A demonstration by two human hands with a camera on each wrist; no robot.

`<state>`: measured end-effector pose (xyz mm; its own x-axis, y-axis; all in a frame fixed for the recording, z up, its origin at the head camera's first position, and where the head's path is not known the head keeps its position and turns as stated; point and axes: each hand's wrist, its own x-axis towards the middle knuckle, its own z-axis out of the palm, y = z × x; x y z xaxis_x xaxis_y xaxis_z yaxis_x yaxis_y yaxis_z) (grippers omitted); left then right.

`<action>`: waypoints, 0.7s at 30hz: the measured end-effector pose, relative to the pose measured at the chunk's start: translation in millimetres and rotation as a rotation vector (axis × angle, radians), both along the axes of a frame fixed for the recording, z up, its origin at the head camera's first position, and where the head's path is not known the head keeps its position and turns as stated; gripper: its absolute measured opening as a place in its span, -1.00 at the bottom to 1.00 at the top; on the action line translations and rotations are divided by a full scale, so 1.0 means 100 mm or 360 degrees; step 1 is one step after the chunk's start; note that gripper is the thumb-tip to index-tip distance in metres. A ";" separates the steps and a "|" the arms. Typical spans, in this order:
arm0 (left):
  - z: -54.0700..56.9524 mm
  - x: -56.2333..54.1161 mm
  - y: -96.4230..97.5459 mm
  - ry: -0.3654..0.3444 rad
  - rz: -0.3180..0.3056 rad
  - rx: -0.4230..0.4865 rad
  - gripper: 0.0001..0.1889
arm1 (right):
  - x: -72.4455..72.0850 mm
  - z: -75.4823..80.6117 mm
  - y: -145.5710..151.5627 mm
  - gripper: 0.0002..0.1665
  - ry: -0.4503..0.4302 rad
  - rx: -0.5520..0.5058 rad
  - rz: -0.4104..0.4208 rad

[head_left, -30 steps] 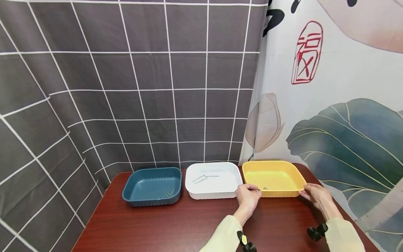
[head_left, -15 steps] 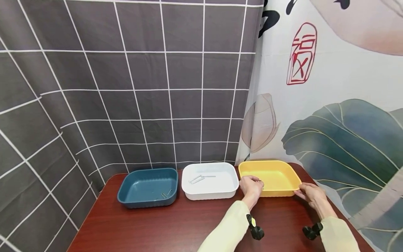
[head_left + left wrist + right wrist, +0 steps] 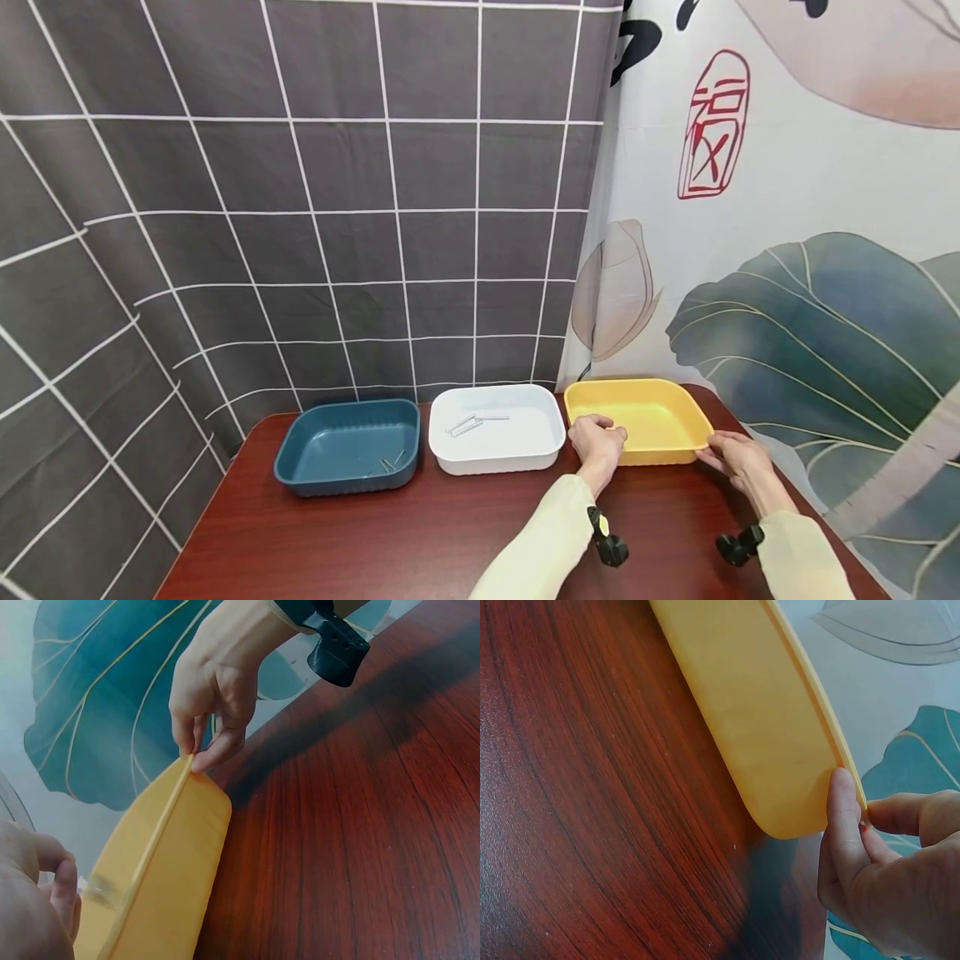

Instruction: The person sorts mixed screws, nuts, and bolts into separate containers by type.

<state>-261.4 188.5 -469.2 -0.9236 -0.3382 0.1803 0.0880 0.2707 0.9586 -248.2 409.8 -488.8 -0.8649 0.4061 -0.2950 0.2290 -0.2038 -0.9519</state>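
Note:
At the table's right sits a yellow tray (image 3: 651, 412). My right hand (image 3: 738, 462) pinches its front right corner, thumb and fingers on either side of the rim in the right wrist view. My left hand (image 3: 597, 446) reaches over the tray's front left part with curled fingers. Beside its fingertips, a small shiny thing (image 3: 97, 891) shows blurred against the yellow wall in the left wrist view; I cannot tell whether the fingers hold it.
Left of the yellow tray stands a white tray (image 3: 497, 457) with several thin metal pieces (image 3: 472, 424). Farther left, a blue tray (image 3: 330, 442) bears a few small thin pieces (image 3: 392, 462). A gridded grey cloth (image 3: 337, 167) hangs behind the brown table (image 3: 337, 542).
My left hand has moved a little forward over the yellow tray's front left corner, covering the small pieces seen there earlier. My right hand keeps its grip on the rim. The head view has shifted slightly.

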 end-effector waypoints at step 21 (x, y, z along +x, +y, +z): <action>0.07 0.10 -1.16 0.0011 -0.0134 -0.0342 -0.93 | -0.06 0.04 -0.03 -0.39 -0.0047 0.0027 0.0024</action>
<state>-251.4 72.8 -462.2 -0.9454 -0.2130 0.2465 0.1255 0.4602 0.8789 -254.3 406.6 -484.8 -0.8621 0.3980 -0.3136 0.2598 -0.1841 -0.9479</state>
